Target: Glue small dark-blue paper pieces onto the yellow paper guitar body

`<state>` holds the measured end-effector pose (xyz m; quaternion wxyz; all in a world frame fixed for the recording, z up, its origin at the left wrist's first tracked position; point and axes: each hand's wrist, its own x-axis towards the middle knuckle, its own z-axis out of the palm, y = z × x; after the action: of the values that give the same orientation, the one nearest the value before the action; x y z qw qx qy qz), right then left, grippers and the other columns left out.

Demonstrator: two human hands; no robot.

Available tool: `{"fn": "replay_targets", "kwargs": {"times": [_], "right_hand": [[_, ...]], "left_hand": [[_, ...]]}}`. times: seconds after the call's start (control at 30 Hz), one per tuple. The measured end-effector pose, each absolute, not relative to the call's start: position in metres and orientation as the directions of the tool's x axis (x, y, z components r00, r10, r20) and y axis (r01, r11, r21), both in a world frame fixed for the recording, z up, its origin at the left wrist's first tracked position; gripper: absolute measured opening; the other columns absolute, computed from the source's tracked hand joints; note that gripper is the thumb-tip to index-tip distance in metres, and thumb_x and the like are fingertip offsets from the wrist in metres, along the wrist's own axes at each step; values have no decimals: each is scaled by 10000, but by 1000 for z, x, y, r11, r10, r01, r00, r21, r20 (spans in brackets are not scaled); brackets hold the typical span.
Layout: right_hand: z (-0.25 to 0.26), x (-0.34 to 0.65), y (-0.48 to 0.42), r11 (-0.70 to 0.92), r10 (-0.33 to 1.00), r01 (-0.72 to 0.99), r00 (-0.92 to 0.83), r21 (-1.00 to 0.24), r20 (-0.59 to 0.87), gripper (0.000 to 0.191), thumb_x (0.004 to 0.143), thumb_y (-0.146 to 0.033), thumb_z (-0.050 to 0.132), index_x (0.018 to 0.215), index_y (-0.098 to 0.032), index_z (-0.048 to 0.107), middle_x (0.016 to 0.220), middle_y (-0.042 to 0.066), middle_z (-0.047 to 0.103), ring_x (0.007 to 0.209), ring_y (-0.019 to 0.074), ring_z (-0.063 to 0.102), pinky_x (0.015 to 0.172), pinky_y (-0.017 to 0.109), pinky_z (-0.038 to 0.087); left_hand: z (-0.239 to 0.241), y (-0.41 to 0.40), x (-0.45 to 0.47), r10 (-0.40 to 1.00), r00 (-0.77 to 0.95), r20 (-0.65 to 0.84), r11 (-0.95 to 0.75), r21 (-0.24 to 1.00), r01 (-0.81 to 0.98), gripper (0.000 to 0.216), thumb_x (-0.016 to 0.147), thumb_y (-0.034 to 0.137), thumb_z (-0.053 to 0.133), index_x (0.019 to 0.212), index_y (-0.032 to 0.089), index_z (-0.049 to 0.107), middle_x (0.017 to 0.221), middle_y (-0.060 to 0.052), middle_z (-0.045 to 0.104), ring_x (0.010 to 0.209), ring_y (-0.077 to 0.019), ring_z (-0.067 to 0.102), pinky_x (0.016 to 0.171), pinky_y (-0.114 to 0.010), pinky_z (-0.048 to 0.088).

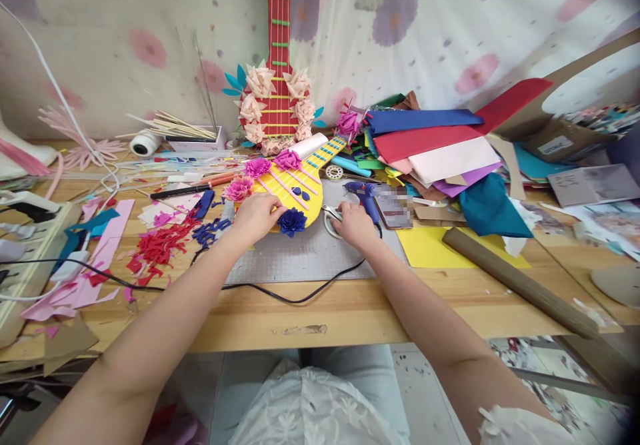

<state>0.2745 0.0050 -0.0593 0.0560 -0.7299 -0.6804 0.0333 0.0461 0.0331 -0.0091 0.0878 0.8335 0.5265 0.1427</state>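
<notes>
A yellow craft guitar (313, 210) with pink strings lies tilted on the mat, decorated with pink paper flowers (257, 166), a dark blue flower (292, 222) and small blue leaf shapes (300, 193). My left hand (257, 217) is over the guitar's lower left, beside the blue flower. Its thumb and fingers are pinched together, and what lies between them is hidden. At the guitar's right edge, my right hand (356, 224) has its fingers closed on a pair of scissors (330, 221) with pale handles, partly covered by the fingers.
A blue glue gun (369, 200) and a phone (395, 208) lie right of my right hand. A black cable (290, 298) loops across the front. Red scraps (165, 248) lie left; coloured sheets (440, 140) pile up right. A red guitar (279, 108) stands behind.
</notes>
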Motion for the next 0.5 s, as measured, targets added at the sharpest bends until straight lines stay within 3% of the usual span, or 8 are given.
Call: {"fn": "replay_targets", "kwargs": {"times": [0.13,0.3,0.4,0.5], "right_hand": [[-62,271,9,-64,998,995,65,-73,21,403,854,-422,498,1069,-82,529,1076,200,603,1039,302,554,800,343,422],[-54,270,8,-48,999,999,48,-21,-13,397,881,-401,452,1074,-67,544,1081,219,612,1013,290,583,799,337,424],[-45,275,3,-77,995,993,71,-95,-63,389,900,-418,400,1044,-97,566,1041,188,639,985,267,603,757,310,426],[-38,285,-2,-103,986,976,75,-190,-149,363,894,-437,394,969,-141,589,980,145,669,935,246,622,707,292,416]], "left_hand": [[-5,35,41,926,345,153,-376,334,864,242,848,369,448,763,187,583,800,-61,618,830,-210,559,736,-316,399],[-5,35,44,937,325,131,-345,498,796,264,885,358,335,781,191,512,769,-27,588,746,-173,547,666,-285,379],[-6,34,46,931,345,121,-356,510,783,291,887,372,316,719,198,477,702,-10,544,681,-161,511,622,-277,347],[-4,34,42,960,251,123,-279,489,826,309,888,390,309,678,204,440,627,1,474,618,-157,465,580,-278,301]]}}
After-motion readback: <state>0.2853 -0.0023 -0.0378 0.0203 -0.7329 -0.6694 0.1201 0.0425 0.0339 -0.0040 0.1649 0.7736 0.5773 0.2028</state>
